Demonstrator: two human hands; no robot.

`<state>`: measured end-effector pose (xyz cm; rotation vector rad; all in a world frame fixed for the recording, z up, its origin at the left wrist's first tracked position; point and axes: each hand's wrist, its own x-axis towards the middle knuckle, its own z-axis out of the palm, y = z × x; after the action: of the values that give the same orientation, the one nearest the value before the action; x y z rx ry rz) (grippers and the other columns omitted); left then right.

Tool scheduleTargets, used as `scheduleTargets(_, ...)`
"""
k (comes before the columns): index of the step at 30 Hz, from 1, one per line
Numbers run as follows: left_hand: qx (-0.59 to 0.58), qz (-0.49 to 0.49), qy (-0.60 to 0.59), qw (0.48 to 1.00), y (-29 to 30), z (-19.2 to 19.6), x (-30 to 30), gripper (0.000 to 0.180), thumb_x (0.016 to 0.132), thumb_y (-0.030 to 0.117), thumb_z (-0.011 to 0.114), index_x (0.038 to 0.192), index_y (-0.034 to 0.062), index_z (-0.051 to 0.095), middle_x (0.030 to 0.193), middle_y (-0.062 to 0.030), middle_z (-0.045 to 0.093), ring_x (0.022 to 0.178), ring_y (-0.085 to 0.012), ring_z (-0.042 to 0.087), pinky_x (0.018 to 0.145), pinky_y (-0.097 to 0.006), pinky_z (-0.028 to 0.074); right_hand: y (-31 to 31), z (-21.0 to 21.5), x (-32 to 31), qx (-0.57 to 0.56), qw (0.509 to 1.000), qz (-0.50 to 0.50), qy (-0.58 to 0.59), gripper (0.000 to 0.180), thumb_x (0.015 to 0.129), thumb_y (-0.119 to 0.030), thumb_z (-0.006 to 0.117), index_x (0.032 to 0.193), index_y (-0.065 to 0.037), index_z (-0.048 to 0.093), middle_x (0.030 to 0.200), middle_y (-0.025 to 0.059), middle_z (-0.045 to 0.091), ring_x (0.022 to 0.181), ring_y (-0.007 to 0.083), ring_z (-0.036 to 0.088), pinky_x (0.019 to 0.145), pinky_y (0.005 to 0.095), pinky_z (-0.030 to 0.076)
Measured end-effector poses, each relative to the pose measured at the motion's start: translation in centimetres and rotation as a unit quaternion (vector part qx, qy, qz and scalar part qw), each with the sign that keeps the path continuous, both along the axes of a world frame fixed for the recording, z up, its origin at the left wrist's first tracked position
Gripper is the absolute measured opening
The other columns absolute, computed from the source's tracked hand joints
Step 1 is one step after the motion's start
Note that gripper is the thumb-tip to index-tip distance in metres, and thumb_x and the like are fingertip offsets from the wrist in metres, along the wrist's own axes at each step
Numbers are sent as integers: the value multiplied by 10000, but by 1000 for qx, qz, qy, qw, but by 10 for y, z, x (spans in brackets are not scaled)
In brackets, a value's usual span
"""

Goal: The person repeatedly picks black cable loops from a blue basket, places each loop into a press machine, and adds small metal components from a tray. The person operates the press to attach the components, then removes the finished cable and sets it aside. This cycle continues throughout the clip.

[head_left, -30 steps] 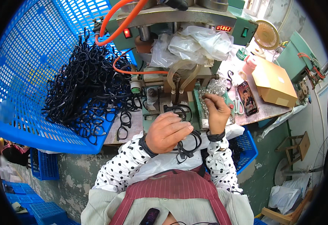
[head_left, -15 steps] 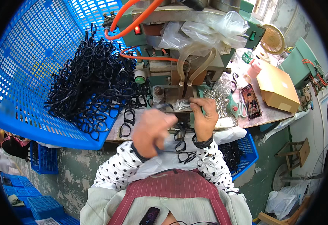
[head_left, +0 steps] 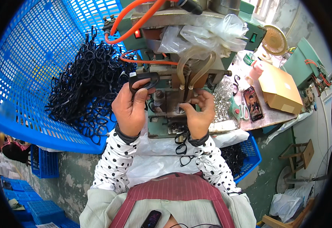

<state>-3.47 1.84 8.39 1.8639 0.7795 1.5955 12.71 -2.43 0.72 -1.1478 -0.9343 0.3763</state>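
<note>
My left hand (head_left: 130,108) is raised at the left of the bench machine, closed round a black eyeglass frame (head_left: 150,79) with a small pale spot at its end. Its thumb and fingers pinch the frame's lower side. My right hand (head_left: 201,114) is at the machine's metal work plate (head_left: 172,99), just below two clear tubes (head_left: 182,78). Thumb and forefinger are brought together there beside a small shiny bit; what they hold is hidden. Several more black eyeglass frames (head_left: 181,149) hang or lie below the machine's front edge, close to my right wrist.
A large blue basket (head_left: 25,133) heaped with black eyeglass frames (head_left: 86,76) stands at the left. Right of the machine are a heap of small shiny metal parts (head_left: 222,102), scissors (head_left: 244,111), a phone (head_left: 253,103) and a cardboard box (head_left: 282,89). Another blue basket (head_left: 252,155) sits below.
My left hand has gone up and left, from low before the machine to beside it, and now shows an eyeglass frame. My right hand has shifted slightly left at the work plate.
</note>
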Motion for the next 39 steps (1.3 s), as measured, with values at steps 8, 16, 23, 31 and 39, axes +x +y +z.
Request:
scheduleTargets(8, 237, -98, 207, 944, -20, -30, -1, 364, 732, -31, 626, 1085, 55, 648, 1003, -94, 655, 859, -273, 615, 831, -433, 485, 3, -7, 11, 0, 999, 29, -26, 589, 677, 39, 773, 1200, 32, 504, 1026, 140, 631, 807, 200, 672, 777, 305, 520)
scheduleTargets(16, 307, -215, 225, 899, -26, -73, 29, 437, 768, -5, 624, 1202, 43, 608, 1226, -120, 621, 1035, -286, 622, 943, -445, 498, -10, -73, 156, -293, 880, -225, -297, 289, 770, -202, 742, 1038, -122, 672, 875, 90, 700, 803, 290, 650, 717, 397, 492)
scheduleTargets(23, 303, -224, 209, 902, -24, -76, 30, 406, 803, 4, 628, 1206, 45, 613, 1216, -125, 635, 1032, -271, 637, 917, -432, 503, -34, -86, 141, -265, 816, -210, -469, 115, 773, -179, 727, 842, -109, 668, 864, 84, 626, 799, 295, 604, 674, 405, 481)
scheduleTargets(31, 350, -132, 262, 890, -30, -75, 18, 354, 881, 256, 645, 1217, 148, 612, 1264, -68, 611, 1119, -231, 605, 986, -457, 435, -30, -91, 143, -166, 949, -174, -205, 88, 843, -107, 686, 916, -64, 704, 842, 91, 691, 751, 215, 659, 691, 305, 505)
scheduleTargets(39, 182, 311, 398, 844, 65, -124, -82, 353, 692, -13, 638, 998, 159, 670, 1214, -31, 580, 1111, -263, 504, 917, -435, 340, -33, -93, 137, -199, 924, -223, -237, 58, 887, -98, 640, 912, -63, 678, 827, 101, 700, 749, 239, 677, 677, 334, 516)
